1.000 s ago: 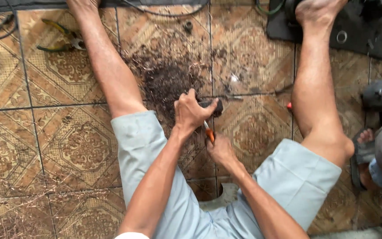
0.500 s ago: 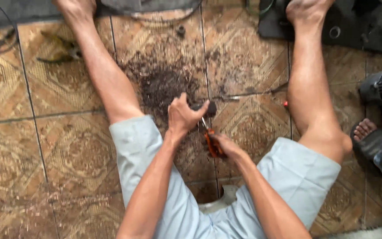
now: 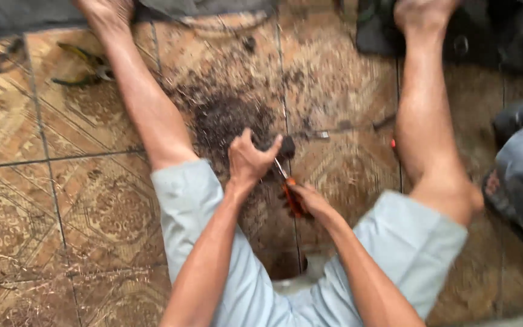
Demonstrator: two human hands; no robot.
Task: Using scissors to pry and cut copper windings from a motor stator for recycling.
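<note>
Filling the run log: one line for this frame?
left hand: grips small dark piece | right hand: holds orange-handled tool, tip at piece | floor: dark debris pile, pliers far left

Left hand (image 3: 248, 158) curled, thumb and fingers pinched forward; right hand (image 3: 310, 201) fisted just behind it; both forearms angled inward.

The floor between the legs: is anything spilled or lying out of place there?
Yes. Dark debris is scattered over the patterned tiles, beyond the left hand. Pliers lie loose by the left leg. The right hand holds an orange-handled tool.
</note>
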